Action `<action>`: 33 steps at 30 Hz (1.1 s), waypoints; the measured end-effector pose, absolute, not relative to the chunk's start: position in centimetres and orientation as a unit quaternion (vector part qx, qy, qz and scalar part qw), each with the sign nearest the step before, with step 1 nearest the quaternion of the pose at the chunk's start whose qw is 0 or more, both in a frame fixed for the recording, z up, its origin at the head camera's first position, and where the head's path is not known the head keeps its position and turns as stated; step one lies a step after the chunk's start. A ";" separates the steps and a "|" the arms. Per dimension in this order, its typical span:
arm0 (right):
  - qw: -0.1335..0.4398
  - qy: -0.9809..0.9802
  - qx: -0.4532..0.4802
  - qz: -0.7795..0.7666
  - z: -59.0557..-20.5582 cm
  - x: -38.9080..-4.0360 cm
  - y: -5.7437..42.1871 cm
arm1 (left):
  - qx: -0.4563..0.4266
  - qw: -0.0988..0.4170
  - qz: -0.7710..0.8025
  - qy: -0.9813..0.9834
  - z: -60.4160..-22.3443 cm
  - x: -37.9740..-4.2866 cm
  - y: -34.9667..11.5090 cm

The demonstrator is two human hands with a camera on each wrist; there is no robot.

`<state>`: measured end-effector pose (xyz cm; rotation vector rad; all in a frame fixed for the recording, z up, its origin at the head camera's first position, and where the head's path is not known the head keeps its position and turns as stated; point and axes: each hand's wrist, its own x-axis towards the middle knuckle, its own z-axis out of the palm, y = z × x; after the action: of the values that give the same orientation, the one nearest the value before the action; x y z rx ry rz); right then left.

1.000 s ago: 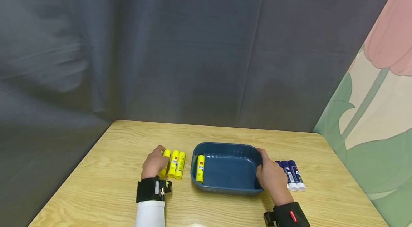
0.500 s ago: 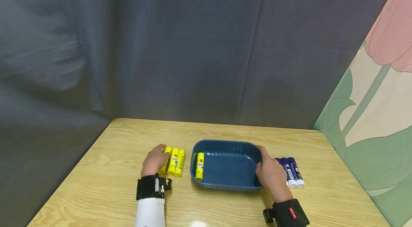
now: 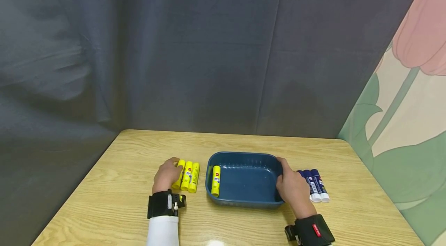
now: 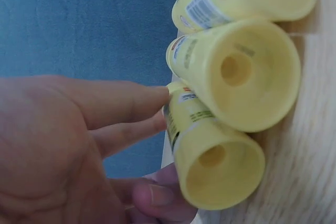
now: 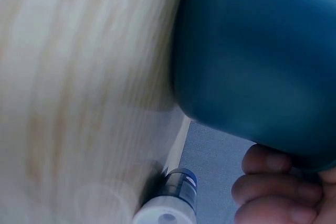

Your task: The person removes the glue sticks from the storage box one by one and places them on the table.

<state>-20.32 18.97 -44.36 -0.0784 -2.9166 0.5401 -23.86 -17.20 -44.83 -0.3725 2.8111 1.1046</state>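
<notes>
Left of the dish, three yellow glue sticks (image 3: 186,176) lie side by side on the table. My left hand (image 3: 167,173) pinches the leftmost glue stick (image 4: 218,171); in the left wrist view thumb and fingers lie on either side of it, and it rests against its neighbour (image 4: 254,77). A dark blue rectangular dish (image 3: 245,203) stands in the middle. One more yellow glue stick (image 3: 216,181) lies inside along its left wall. My right hand (image 3: 294,188) grips the dish's right rim, fingers curled against the outside wall (image 5: 257,72) in the right wrist view.
Right of the right hand lie dark blue glue sticks with white ends (image 3: 315,186), partly hidden by that hand. The wooden table (image 3: 226,226) ends at a dark grey curtain (image 3: 209,64) behind. A flower-patterned cloth (image 3: 411,153) hangs at the right.
The head view has shifted slightly. Both hands, the dish and the glue sticks keep their places on the table.
</notes>
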 end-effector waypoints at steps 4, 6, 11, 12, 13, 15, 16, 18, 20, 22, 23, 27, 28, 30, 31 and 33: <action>0.088 -0.979 -0.026 0.181 -44.3 -20.3 18.9 | -0.121 0.049 0.373 0.919 -44.8 -23.8 -17.2; 0.087 -0.979 -0.026 0.181 -44.2 -20.2 18.9 | -0.120 0.051 0.379 0.916 -44.8 -23.8 -17.2; 0.086 -0.979 -0.025 0.182 -44.2 -20.2 18.9 | -0.121 0.056 0.390 0.911 -44.8 -23.8 -17.3; 0.085 -0.979 -0.026 0.182 -44.1 -20.2 18.9 | -0.122 0.057 0.391 0.911 -44.8 -23.8 -17.3; 0.085 -0.979 -0.026 0.182 -44.1 -20.2 18.9 | -0.122 0.058 0.392 0.910 -44.8 -23.8 -17.3; 0.085 -0.979 -0.027 0.182 -44.2 -20.2 18.9 | -0.123 0.057 0.392 0.910 -44.7 -23.7 -17.3; 0.085 -0.979 -0.027 0.182 -44.2 -20.2 18.9 | -0.124 0.057 0.392 0.910 -44.7 -23.7 -17.3; 0.085 -0.979 -0.028 0.182 -44.2 -20.2 18.9 | -0.125 0.057 0.393 0.909 -44.6 -23.7 -17.4; 0.086 -0.979 -0.028 0.181 -44.2 -20.2 18.9 | -0.123 0.056 0.395 0.909 -44.6 -23.6 -17.4; 0.087 -0.979 -0.027 0.181 -44.3 -20.3 18.9 | -0.122 0.056 0.397 0.908 -44.5 -23.5 -17.5; 0.087 -0.979 -0.027 0.181 -44.3 -20.3 19.0 | -0.122 0.056 0.398 0.907 -44.5 -23.5 -17.5; 0.089 -0.979 -0.025 0.181 -44.3 -20.3 19.0 | -0.124 0.052 0.400 0.907 -44.4 -23.5 -17.6; 0.089 -0.979 -0.025 0.181 -44.3 -20.3 19.0 | -0.123 0.049 0.399 0.907 -44.4 -23.5 -17.6; 0.088 -0.979 -0.025 0.181 -44.3 -20.2 19.0 | -0.120 0.041 0.397 0.909 -44.3 -23.6 -17.6; 0.087 -0.979 -0.025 0.181 -44.3 -20.2 19.0 | -0.120 0.036 0.397 0.909 -44.2 -23.6 -17.5; 0.085 -0.979 -0.025 0.182 -44.3 -20.2 19.0 | -0.117 0.022 0.394 0.911 -44.0 -23.6 -17.5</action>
<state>-20.21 19.00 -44.35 -0.0738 -2.9201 0.5418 -23.59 -17.47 -44.01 -0.3609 2.8228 1.2219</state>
